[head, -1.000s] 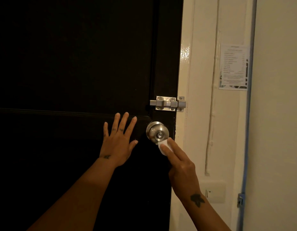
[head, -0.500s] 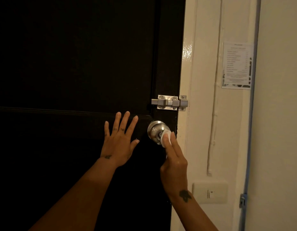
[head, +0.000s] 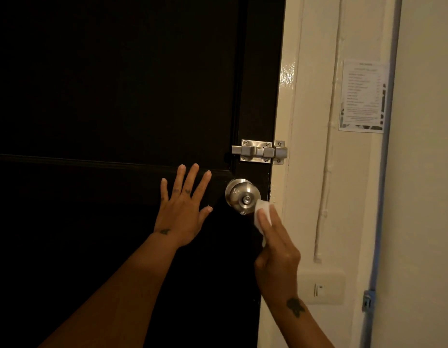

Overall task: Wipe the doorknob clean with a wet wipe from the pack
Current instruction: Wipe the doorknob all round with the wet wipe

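Observation:
A round silver doorknob with a small lock button in its centre sits near the right edge of a dark door. My right hand holds a folded white wet wipe under its fingers and presses it on the knob's lower right side. Flat on the door, just left of the knob, rests my left hand with fingers spread and nothing in it. The wipe pack is out of view.
A silver slide bolt is fixed above the knob, across the door edge and cream frame. A printed notice hangs on the wall at the right. A wall switch plate sits below, beside my right wrist.
My right hand slid the wipe from below the knob up across its face, then out to its lower right edge. My left hand has stayed flat on the door.

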